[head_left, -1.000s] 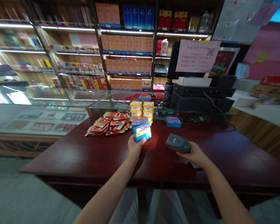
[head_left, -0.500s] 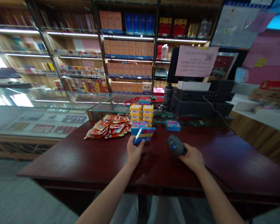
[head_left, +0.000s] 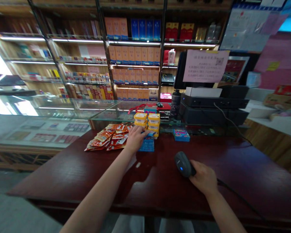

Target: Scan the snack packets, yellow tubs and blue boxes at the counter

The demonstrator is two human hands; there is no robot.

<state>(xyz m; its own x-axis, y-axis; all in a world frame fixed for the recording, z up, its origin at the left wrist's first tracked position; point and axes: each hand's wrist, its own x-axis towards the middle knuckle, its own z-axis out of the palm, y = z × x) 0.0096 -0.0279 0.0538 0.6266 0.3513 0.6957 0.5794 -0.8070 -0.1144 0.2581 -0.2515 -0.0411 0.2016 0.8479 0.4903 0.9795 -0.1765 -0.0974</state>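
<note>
On counter | left hand (head_left: 135, 138) on blue packs (head_left: 146, 145) | right hand (head_left: 203, 179) grips scanner (head_left: 183, 164)

No text can be read for certain. Printed lines and a small QR code are seen on the pink notice (head_left: 205, 66) fixed to the monitor, but the characters are too blurred to be made out. Print on the blue packs (head_left: 146, 145), the yellow tubs (head_left: 147, 118), the orange sachets (head_left: 109, 137) and the shelf boxes (head_left: 134, 55) is likewise illegible.
</note>
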